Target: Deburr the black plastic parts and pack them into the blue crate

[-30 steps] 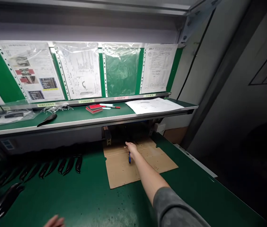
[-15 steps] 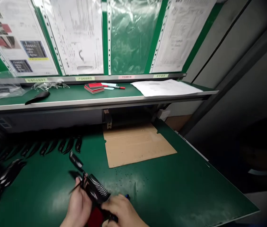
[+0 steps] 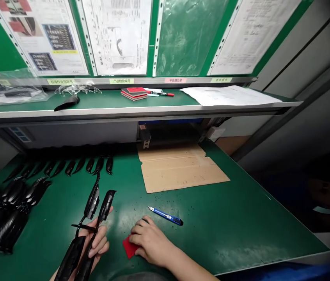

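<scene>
My left hand (image 3: 99,242) is closed around the thin runner of a set of black plastic moulded parts (image 3: 92,201). Several long, curved, ribbed pieces branch off this runner, some pointing away from me and others lying across the palm and wrist. On the green table, my right hand (image 3: 150,240) has its fingers bent over a small red pad (image 3: 130,248), gripping its edge; the fingertips are partly hidden. Just beyond that hand lies a blue utility knife (image 3: 166,216), its blade tip pointing left.
Black moulded parts (image 3: 9,218) are piled at the left, with a row of single black pieces (image 3: 70,168) behind. A cardboard sheet (image 3: 182,171) lies at the back. The shelf (image 3: 165,109) above carries red-grey pads (image 3: 134,93), a marker (image 3: 165,93) and papers (image 3: 229,95).
My right hand has left the black parts and moved onto the red pad. The left hand now holds the parts alone, turned more upright. The knife has come into full view.
</scene>
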`<action>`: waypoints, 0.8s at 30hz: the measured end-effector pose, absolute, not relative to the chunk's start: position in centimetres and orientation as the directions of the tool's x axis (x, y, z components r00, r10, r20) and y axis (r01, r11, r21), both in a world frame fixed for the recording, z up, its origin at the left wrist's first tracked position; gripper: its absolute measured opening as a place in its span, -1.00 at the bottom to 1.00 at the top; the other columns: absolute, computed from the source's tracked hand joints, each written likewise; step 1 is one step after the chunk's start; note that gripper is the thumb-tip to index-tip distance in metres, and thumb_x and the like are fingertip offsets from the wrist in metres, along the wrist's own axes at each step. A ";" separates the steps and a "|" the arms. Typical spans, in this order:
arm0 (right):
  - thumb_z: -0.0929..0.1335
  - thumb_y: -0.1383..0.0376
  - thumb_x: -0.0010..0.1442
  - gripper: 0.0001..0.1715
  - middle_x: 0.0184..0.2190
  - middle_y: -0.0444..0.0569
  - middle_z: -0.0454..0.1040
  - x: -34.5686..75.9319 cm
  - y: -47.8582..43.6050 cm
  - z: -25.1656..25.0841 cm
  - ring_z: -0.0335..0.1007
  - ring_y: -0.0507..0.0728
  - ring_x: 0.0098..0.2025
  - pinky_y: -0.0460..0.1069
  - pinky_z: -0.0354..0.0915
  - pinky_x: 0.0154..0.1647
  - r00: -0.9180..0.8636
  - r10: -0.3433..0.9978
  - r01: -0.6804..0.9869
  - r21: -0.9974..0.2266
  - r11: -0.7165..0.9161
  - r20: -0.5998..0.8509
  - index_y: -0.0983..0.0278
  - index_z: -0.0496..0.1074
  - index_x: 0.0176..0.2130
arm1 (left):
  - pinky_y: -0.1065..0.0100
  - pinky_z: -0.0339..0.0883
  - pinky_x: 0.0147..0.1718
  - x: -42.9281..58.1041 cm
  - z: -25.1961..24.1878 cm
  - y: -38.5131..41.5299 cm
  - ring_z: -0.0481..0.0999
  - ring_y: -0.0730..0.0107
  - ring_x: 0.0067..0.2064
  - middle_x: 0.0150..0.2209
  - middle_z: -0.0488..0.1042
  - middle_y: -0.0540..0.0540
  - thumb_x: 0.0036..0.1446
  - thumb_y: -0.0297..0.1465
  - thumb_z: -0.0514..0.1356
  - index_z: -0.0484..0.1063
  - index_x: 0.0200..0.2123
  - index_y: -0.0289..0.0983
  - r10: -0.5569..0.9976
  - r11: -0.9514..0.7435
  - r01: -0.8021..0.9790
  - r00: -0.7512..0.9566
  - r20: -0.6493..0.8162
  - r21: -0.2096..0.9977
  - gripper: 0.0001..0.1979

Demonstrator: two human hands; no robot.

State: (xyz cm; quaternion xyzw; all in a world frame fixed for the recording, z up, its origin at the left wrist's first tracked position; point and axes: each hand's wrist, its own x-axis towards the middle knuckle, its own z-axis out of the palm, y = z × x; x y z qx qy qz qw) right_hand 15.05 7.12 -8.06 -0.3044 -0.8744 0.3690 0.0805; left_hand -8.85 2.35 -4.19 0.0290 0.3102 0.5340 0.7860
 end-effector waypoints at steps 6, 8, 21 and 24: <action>0.22 0.04 0.25 -0.54 -0.02 0.06 0.39 14.5 8.0 -7.1 0.32 0.22 0.01 0.17 0.25 -0.02 -0.522 0.840 -0.015 -0.984 -0.178 -0.144 0.12 0.23 0.10 | 0.36 -0.09 -0.59 -9.2 -5.0 0.9 0.10 0.64 -0.74 -0.69 0.22 0.10 0.27 -0.34 0.03 0.29 0.11 -0.19 0.860 0.464 -0.800 0.303 -0.410 0.381 -0.65; 0.15 0.08 0.31 -0.56 0.02 0.06 0.37 14.7 8.4 -6.0 0.32 0.20 0.04 0.15 0.29 -0.08 -0.557 0.810 -0.275 -0.879 -0.390 -0.185 0.09 0.14 0.14 | 0.37 -0.09 -0.59 -8.7 -5.5 0.9 0.11 0.64 -0.74 -0.68 0.25 0.10 0.29 -0.34 0.01 0.30 0.09 -0.24 0.863 0.475 -0.806 0.347 -0.368 0.354 -0.66; 0.24 0.22 0.31 -0.69 0.01 0.06 0.44 15.3 8.5 -2.8 0.35 0.20 0.06 0.19 0.29 0.08 -0.433 0.901 -0.150 -0.988 -0.028 0.040 0.16 0.40 0.02 | 0.37 -0.12 -0.63 -4.2 -4.5 1.3 -0.02 0.64 -0.77 -0.73 0.17 0.09 0.27 -0.30 -0.01 0.43 -0.40 -0.31 0.837 0.525 -0.783 0.405 -0.369 0.333 -0.69; 0.22 0.38 0.29 -0.54 0.15 0.03 0.34 15.7 8.6 -2.4 0.18 0.21 0.22 0.22 0.15 0.22 -0.583 0.690 0.056 -0.826 0.561 0.429 0.12 0.31 0.15 | 0.37 -0.08 -0.60 -3.5 -3.3 1.0 0.02 0.64 -0.75 -0.72 0.16 0.07 0.28 -0.28 -0.03 0.33 -0.60 -0.31 0.812 0.559 -0.769 0.433 -0.391 0.310 -0.56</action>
